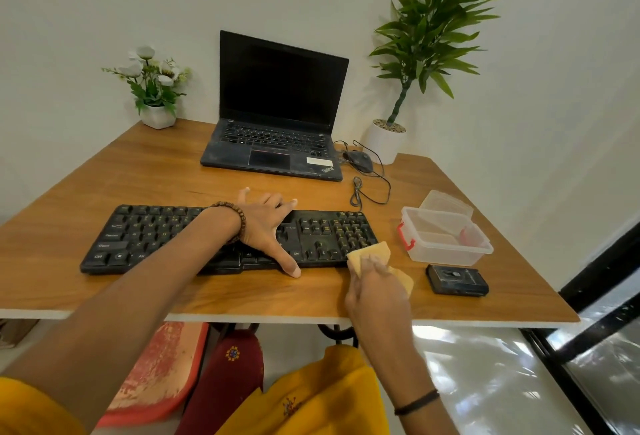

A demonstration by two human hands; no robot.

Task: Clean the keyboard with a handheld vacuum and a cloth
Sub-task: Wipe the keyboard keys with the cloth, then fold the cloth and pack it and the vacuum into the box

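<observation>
Yellow cloth (369, 254) was bunched in my right hand (377, 292) at the keyboard's (325, 233) near right corner. My left hand (263, 223) pressed flat, fingers spread, on its middle. Wiping looked barely started.

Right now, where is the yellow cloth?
In the head view, the yellow cloth is held in the right hand at the near right corner of the keyboard, just left of the clear plastic box.

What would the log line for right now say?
step: cloth wipe | left hand: flat on keyboard | right hand: holds cloth at keyboard's right end
</observation>
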